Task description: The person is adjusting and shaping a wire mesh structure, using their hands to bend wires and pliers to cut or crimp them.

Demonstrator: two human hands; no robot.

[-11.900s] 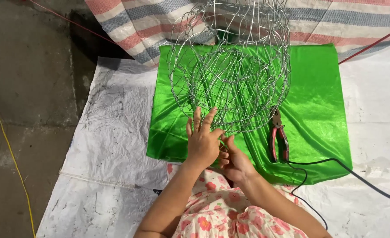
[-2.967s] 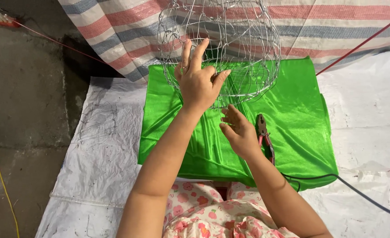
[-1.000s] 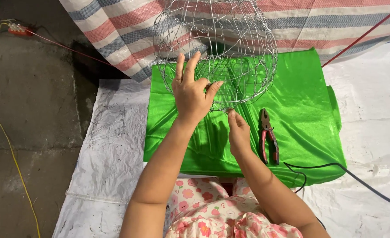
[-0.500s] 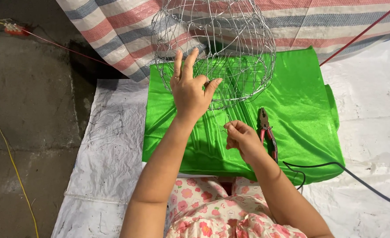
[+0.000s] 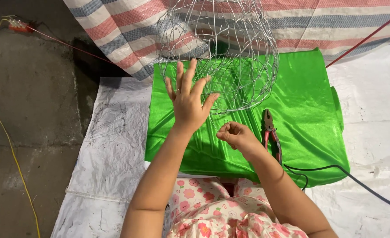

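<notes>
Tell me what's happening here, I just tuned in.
A person sits on the floor working on a round wire frame that rests on a green cloth. The left hand is spread open against the frame's near side, steadying it. The right hand is loosely closed just below the frame, fingers pinched together, perhaps on a thin wire, though that is too fine to tell. Red-handled pliers lie unused on the cloth beside the right hand.

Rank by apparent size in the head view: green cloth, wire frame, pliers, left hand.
1. green cloth
2. wire frame, though nearer the camera
3. left hand and pliers look alike, so unranked
</notes>
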